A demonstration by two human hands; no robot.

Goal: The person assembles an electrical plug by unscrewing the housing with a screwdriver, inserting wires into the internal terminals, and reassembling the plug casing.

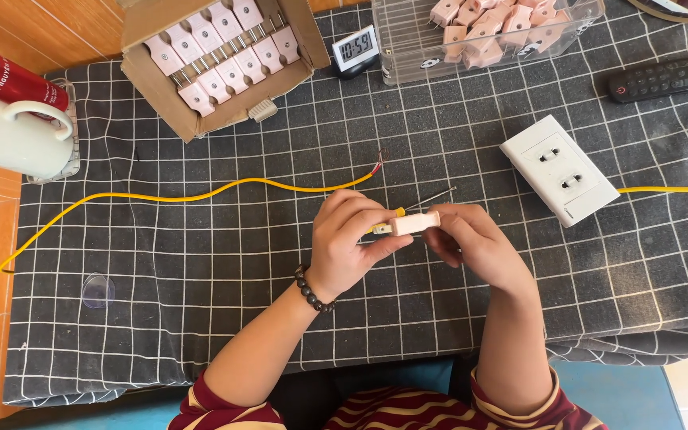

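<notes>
From the head camera, both hands met over the dark checked cloth (201,263). The left hand (350,243) was curled closed around a pale pink plug (416,223), pinching it between thumb and fingers just above the cloth. The right hand (471,243) closed on the plug's other end; a small screwdriver (428,199) with a yellow handle stuck out between the hands, though which hand gripped it could not be told.

A yellow wire (193,195) lay across the cloth, its stripped red end near the hands but apart from the plug. A white double socket (557,169) sat to the right, a cardboard box of plugs (220,60) and a clear tray (408,48) of more plugs at the far edge.

As a judgement: the plug was small and held only at the fingertips, so a push from the screwdriver could twist it loose, or the tip could skid off onto a finger. A tiny screw could also drop and vanish into the cloth's pattern
</notes>
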